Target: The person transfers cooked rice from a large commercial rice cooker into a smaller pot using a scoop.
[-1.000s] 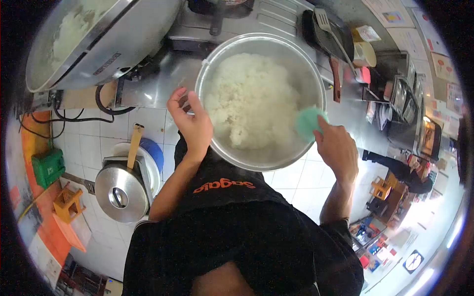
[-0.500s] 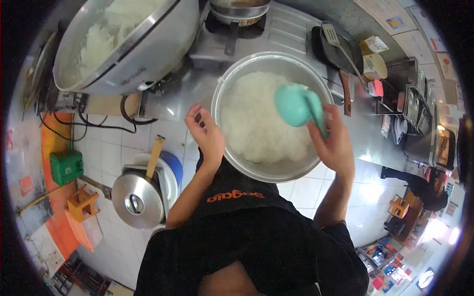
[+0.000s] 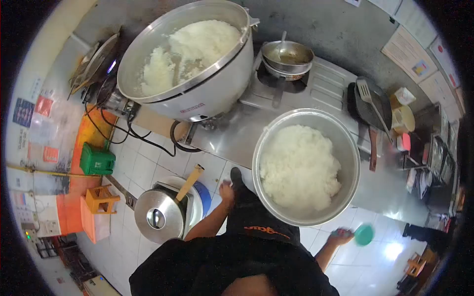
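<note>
In my right hand [image 3: 341, 236], held low beside my body, is a turquoise plastic scoop [image 3: 364, 235] with a rounded bowl. My fingers are closed round its handle, out over the floor. A big round metal pot [image 3: 353, 163] at the counter's front edge holds a mound of cooked white rice [image 3: 298, 167]. My left hand [image 3: 227, 193] hangs near my leg, left of the pot, with loosely bent fingers and nothing visible in it. At the upper left stands a large rice cooker [image 3: 202, 91], lidless, with more rice [image 3: 205, 39] inside.
A stove [image 3: 323, 81] behind the pot carries a metal pan [image 3: 289, 54]. Right of it lie a dark griddle pan [image 3: 363, 106] and a slotted turner [image 3: 365, 92]. A lidded metal container [image 3: 160, 216] stands at lower left. Black cables [image 3: 143, 135] hang under the cooker.
My right hand has drawn the scoop from above the rice, down and outward to my right side. My left hand has dropped from the pot's rim toward my leg. The view has shifted, showing more of the cooker.
</note>
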`<action>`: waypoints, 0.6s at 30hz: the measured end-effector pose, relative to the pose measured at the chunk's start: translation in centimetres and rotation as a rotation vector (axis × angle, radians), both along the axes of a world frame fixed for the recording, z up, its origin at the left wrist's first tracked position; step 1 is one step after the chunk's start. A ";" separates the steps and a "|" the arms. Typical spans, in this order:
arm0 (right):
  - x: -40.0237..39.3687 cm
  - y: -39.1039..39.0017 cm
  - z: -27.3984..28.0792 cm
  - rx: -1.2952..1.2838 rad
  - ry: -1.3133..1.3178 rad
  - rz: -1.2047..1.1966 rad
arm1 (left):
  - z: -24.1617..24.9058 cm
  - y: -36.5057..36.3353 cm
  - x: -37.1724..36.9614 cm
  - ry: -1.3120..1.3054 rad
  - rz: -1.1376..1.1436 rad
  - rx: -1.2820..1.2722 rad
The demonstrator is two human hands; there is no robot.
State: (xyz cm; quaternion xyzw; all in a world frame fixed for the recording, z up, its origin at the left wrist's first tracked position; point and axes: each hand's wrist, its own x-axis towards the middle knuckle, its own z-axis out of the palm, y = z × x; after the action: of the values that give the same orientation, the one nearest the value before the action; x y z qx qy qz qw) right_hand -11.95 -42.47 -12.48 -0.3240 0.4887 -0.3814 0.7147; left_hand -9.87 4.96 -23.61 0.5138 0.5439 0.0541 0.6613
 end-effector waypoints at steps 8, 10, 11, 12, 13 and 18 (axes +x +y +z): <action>-19.5 2.2 -17.7 0.637 0.721 0.202 | -15.9 7.4 -22.8 0.910 -0.500 0.266; -19.0 2.4 -17.9 0.684 0.721 0.266 | -14.8 7.4 -23.0 0.810 -0.707 0.394; -18.4 2.1 -18.3 0.698 0.711 0.297 | -10.7 6.4 -20.9 0.782 -0.786 0.424; -17.7 1.7 -18.8 0.706 0.694 0.325 | -4.1 5.0 -17.4 0.752 -0.863 0.456; -16.7 1.1 -19.3 0.719 0.664 0.353 | -8.4 5.6 -17.6 0.758 -0.832 0.431; -10.2 -10.6 -31.8 0.360 0.462 0.473 | -16.7 5.9 -8.6 0.310 -1.491 1.020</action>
State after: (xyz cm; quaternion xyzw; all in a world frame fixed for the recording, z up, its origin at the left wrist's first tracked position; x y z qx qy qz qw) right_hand -22.13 -53.08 -44.24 -0.3745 0.6078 -0.0307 0.6995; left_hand -18.46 10.82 -40.30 0.9630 0.0643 -0.2226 0.1378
